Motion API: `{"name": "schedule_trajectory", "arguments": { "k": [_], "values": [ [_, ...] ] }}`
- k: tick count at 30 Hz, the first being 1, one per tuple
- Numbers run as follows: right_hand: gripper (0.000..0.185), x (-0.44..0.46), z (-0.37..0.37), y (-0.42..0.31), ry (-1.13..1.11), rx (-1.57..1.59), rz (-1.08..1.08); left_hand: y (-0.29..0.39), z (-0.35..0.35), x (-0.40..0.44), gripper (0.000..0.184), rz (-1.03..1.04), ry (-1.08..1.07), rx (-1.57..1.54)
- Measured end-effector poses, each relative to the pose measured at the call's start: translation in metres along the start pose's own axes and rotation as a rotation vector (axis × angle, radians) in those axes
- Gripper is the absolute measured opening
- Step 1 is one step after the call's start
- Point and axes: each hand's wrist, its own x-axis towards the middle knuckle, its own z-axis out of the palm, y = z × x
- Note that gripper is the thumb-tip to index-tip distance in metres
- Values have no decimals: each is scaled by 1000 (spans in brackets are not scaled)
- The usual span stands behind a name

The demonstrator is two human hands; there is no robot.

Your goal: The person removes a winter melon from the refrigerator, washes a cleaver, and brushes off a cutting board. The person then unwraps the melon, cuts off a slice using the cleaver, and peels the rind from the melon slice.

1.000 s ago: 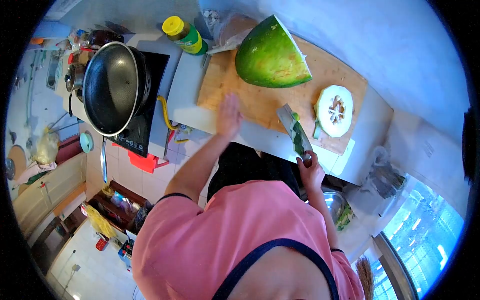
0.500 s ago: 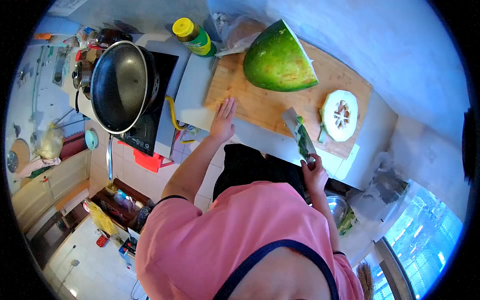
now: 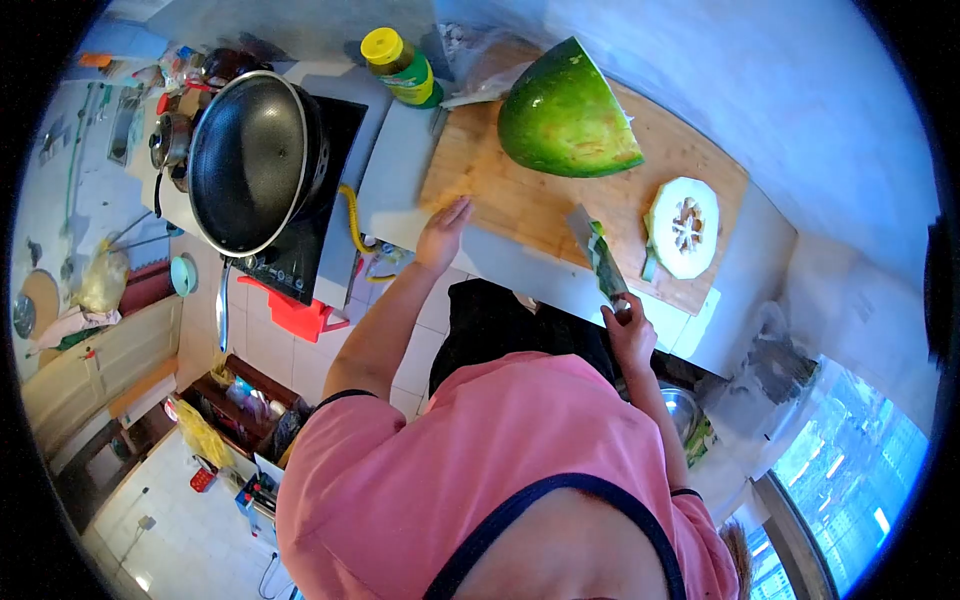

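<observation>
My right hand (image 3: 630,335) is closed around the handle end of a knife (image 3: 600,255), whose blade lies over the front edge of the wooden cutting board (image 3: 540,215). Green bits of peel rest on the blade. Fingers stretched out, my left hand (image 3: 443,235) is at the board's left front corner with nothing in it. A large cut piece of green melon (image 3: 565,115) sits at the back of the board. To the right of the knife lies a pale melon slice (image 3: 685,228) with a hollow seed centre, and a strip of peel (image 3: 650,265) hangs by its left side.
On the left, a deep pan (image 3: 250,165) sits over a black cooktop (image 3: 325,190). A yellow-capped bottle (image 3: 403,68) stands behind the board, beside a plastic bag (image 3: 490,80). A red stool (image 3: 300,312) is below the counter, and a metal bowl (image 3: 680,410) is near my right forearm.
My left hand has moved from a blurred position over the board's left front edge to its corner, turning slightly onto its side. The knife stays in my right hand. The whole view has shifted slightly.
</observation>
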Motion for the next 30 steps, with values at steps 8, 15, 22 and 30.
{"name": "schedule_trajectory", "arguments": {
  "k": [8, 15, 22, 30],
  "values": [
    [42, -7, 0, 0, -50, 49, 121, 141, -151, 105, 53, -693, -109, -1486],
    [41, -7, -11, -17, -79, 69, 161, 247, -308, 90, 39, 6, -639, -2065],
    [38, -10, -18, -22, -16, 109, 103, 267, -276, 126, 76, 778, -326, -2045],
    [40, -15, -16, -10, 74, 25, -9, 288, -299, 124, 78, 515, -153, -2204]
  ]
}}
